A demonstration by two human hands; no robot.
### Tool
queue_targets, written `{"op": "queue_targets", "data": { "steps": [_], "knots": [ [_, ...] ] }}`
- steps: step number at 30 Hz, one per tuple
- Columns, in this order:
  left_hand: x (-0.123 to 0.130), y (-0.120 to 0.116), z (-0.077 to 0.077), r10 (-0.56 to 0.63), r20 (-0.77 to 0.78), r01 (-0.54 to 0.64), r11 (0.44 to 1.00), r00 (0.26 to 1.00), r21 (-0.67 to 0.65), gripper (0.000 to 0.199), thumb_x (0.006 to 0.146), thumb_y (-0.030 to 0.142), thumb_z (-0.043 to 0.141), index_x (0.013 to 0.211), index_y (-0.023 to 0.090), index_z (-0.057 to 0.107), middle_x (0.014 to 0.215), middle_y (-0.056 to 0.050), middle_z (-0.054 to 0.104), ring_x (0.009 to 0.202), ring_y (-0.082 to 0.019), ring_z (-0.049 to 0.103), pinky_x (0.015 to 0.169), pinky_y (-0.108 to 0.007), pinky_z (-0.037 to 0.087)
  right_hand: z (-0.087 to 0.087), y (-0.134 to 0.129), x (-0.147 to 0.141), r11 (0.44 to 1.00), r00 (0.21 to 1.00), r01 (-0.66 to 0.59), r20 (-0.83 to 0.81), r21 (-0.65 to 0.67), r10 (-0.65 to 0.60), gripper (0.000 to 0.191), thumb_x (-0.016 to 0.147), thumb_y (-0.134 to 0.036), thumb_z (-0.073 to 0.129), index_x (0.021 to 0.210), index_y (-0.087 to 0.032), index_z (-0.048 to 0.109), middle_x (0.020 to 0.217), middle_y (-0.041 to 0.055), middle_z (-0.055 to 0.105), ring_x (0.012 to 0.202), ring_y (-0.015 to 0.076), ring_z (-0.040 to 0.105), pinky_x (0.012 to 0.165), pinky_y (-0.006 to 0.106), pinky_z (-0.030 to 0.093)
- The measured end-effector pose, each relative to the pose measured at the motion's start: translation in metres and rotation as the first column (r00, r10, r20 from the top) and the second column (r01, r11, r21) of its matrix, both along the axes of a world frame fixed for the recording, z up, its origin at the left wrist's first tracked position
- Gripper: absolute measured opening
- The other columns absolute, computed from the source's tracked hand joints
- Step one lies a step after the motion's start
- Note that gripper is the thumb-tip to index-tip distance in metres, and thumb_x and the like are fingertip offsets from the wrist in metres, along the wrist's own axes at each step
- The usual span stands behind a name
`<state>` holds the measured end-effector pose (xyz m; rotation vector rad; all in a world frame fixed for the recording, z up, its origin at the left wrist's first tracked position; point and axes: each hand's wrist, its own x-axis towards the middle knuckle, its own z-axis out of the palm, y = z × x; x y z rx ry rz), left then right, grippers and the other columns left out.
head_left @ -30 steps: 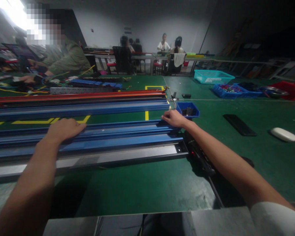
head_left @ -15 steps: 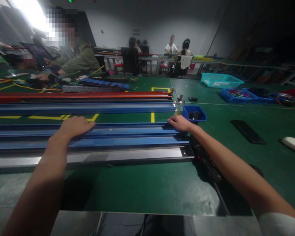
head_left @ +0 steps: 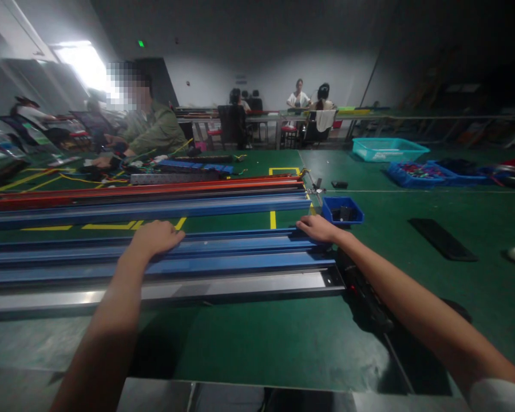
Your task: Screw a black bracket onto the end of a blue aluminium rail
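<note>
Long blue metal channels (head_left: pixel 240 261) lie side by side across the green table, with a silver-faced channel (head_left: pixel 257 283) nearest the front edge. My left hand (head_left: pixel 158 237) rests over the far blue channel, its fingers curled round the far edge and the thumb pointing right. At the right end of that same channel, my right hand (head_left: pixel 319 228) has its fingers bent over the far edge. Both hands' fingertips are partly hidden behind the channel. A dark tool with a red light (head_left: pixel 371 303) lies beneath my right forearm.
Further back lie red channels (head_left: pixel 240 182) and another blue one. A small blue bin (head_left: pixel 342 210) sits beyond my right hand; a turquoise basket (head_left: pixel 388 150), blue trays and a black flat piece (head_left: pixel 442 239) are to the right. A person (head_left: pixel 154 129) works at the back left.
The camera view has tilted up and shifted left. My left hand has moved slightly to the right along the channel; my right hand stays at its right end.
</note>
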<state>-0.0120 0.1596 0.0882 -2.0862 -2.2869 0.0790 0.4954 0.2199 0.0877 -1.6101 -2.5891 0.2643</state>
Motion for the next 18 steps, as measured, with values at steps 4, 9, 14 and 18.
{"op": "queue_targets", "data": {
  "steps": [4, 9, 14, 18],
  "knots": [
    [0.014, 0.016, 0.01, -0.018, -0.047, 0.021, 0.998, 0.999, 0.063, 0.063, 0.101, 0.055, 0.036, 0.102, 0.014, 0.084, 0.107, -0.024, 0.082, 0.107, -0.043, 0.077, 0.095, -0.049, 0.058, 0.0, 0.01, -0.006, 0.999, 1.0, -0.001, 0.004, 0.032, 0.001, 0.046, 0.117, -0.037, 0.047, 0.096, -0.015, 0.081, 0.093, 0.0116, 0.083, 0.083, 0.0233, 0.077, 0.074, 0.028, 0.049],
    [0.024, 0.054, -0.007, -0.108, -0.024, 0.111, 0.984, 0.994, 0.138, 0.058, 0.109, 0.051, 0.051, 0.145, 0.009, 0.068, 0.148, -0.022, 0.069, 0.14, -0.034, 0.065, 0.12, -0.049, 0.051, -0.004, 0.035, -0.022, 0.986, 1.0, 0.003, 0.025, 0.165, -0.007, 0.041, 0.113, -0.039, 0.053, 0.131, -0.011, 0.077, 0.14, 0.0214, 0.075, 0.133, 0.0343, 0.068, 0.111, 0.039, 0.051],
    [0.02, 0.076, -0.036, -0.09, 0.004, 0.087, 0.974, 0.996, 0.21, 0.05, 0.106, 0.046, 0.071, 0.146, 0.018, 0.064, 0.152, -0.014, 0.064, 0.137, -0.031, 0.064, 0.116, -0.058, 0.056, -0.013, 0.062, -0.033, 0.976, 0.997, 0.035, 0.062, 0.214, -0.049, 0.059, 0.113, -0.042, 0.047, 0.159, -0.007, 0.058, 0.168, 0.026, 0.054, 0.157, 0.0411, 0.051, 0.129, 0.055, 0.041],
    [0.013, 0.082, -0.046, -0.098, 0.018, 0.092, 0.968, 0.995, 0.232, 0.048, 0.106, 0.044, 0.071, 0.145, 0.017, 0.065, 0.148, -0.014, 0.065, 0.132, -0.03, 0.067, 0.112, -0.055, 0.06, -0.028, 0.07, -0.035, 0.977, 0.995, 0.045, 0.078, 0.208, -0.063, 0.065, 0.114, -0.041, 0.044, 0.169, -0.006, 0.046, 0.18, 0.0213, 0.041, 0.171, 0.0379, 0.032, 0.139, 0.054, 0.025]
  ]
}}
